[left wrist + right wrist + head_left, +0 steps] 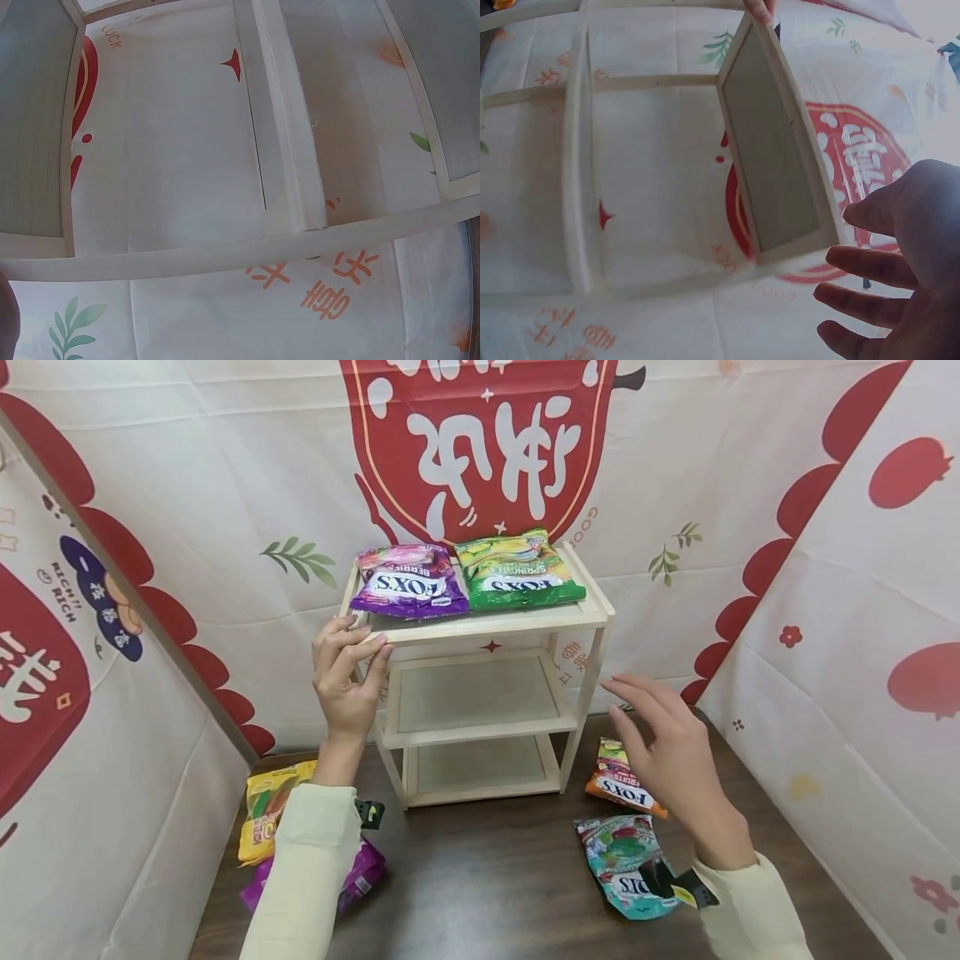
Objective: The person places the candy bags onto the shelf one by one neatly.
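A small three-tier cream shelf rack (pixel 480 693) stands on the table against the backdrop. My left hand (pixel 347 677) pinches its top tier at the front left corner, fingers on top and thumb at the front edge. On that tier lie a purple berries candy bag (pixel 411 585) and a green and yellow candy bag (pixel 517 572), side by side. My right hand (pixel 667 747) hovers just right of the rack's front right post, fingers extended and holding nothing. In the right wrist view, its spread fingers (pixel 870 266) are beside the top tier's corner.
Right of the rack lie an orange fruits candy bag (pixel 622 781) and a teal candy bag (pixel 628 864). At the left are a yellow candy bag (pixel 268 806) and a purple bag (pixel 363 872), partly behind my left sleeve. Printed cloth walls (pixel 847 635) enclose the table (pixel 465 877).
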Motion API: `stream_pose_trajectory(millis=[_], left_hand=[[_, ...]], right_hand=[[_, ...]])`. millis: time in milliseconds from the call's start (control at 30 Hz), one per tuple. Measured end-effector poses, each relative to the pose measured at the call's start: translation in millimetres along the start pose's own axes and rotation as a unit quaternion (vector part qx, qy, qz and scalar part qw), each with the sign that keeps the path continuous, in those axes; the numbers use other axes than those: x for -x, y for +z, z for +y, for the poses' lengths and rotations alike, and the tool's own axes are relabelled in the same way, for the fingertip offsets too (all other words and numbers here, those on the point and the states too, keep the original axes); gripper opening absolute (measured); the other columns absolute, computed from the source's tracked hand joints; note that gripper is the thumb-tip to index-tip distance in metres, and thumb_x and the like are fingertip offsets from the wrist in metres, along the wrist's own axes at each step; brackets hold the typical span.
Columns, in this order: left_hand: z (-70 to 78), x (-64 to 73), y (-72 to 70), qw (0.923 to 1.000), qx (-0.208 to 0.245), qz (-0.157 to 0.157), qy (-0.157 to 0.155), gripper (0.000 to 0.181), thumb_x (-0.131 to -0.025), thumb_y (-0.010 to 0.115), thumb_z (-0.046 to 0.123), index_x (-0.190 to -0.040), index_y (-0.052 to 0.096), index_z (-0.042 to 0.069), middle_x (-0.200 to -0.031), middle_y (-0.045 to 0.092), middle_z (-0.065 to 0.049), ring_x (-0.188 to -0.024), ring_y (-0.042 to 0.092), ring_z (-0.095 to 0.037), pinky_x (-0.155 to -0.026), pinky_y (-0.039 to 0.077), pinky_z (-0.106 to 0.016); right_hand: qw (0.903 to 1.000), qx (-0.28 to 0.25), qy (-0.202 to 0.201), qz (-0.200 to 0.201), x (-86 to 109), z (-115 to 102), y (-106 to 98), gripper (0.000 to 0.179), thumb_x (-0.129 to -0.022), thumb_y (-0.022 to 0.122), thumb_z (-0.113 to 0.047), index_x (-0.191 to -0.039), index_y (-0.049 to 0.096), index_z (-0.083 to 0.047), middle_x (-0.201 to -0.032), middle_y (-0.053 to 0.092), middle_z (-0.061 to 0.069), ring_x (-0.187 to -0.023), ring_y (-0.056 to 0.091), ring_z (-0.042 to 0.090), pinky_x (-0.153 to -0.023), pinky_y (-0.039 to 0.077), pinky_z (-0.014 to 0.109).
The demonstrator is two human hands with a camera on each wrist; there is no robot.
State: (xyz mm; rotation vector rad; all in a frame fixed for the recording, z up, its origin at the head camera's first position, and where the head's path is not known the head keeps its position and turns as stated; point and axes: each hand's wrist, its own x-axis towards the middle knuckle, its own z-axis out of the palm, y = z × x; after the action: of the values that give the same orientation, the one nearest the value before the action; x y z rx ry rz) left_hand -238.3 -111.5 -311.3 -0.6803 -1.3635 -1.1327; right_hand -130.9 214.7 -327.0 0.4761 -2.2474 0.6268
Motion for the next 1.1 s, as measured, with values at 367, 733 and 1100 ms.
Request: stream_pose_trajectory(millis=[367, 733, 1100], left_hand=[[0.2, -1.2, -3.0, 1.0, 0.0, 0.006, 0.003, 0.019, -0.064, 0.074, -0.019, -0.078, 0.066, -0.008, -0.084, 0.059, -0.024, -0.099, 0.053, -0.042, -0.098, 0.042, -0.048], [-1.8, -1.0, -2.0, 0.9999, 0.004, 0.006, 0.01, 0.015, -0.068, 0.076, -0.013, -0.078, 0.067, -0.007, -0.084, 0.06, -0.023, -0.1, 0.054, -0.04, -0.098, 0.042, -0.048], [-31.1, 14.9, -2.1, 1.0, 0.007, -0.001, 0.003, 0.016, -0.067, 0.078, -0.011, -0.079, 0.069, -0.004, -0.086, 0.061, -0.02, -0.103, 0.053, -0.039, -0.099, 0.04, -0.049]], right_hand=[[0.9962, 0.007, 0.075, -0.044, 51.2, 21.0, 8.4, 0.05, -0.079, 0.074, -0.002, -0.127, 0.061, -0.01, -0.125, 0.061, 0.013, -0.116, 0.053, 0.033, -0.087, 0.048, 0.058], [0.9843, 0.017, 0.161, -0.07, 92.1, 39.9, 17.4, 0.045, -0.085, 0.072, -0.01, -0.129, 0.059, -0.009, -0.124, 0.059, 0.017, -0.112, 0.054, 0.039, -0.084, 0.047, 0.062], [0.9498, -0.004, 0.278, -0.143, 143.9, 54.9, 35.9, 0.041, -0.094, 0.063, -0.02, -0.13, 0.055, -0.001, -0.124, 0.056, 0.027, -0.106, 0.055, 0.047, -0.081, 0.048, 0.063]])
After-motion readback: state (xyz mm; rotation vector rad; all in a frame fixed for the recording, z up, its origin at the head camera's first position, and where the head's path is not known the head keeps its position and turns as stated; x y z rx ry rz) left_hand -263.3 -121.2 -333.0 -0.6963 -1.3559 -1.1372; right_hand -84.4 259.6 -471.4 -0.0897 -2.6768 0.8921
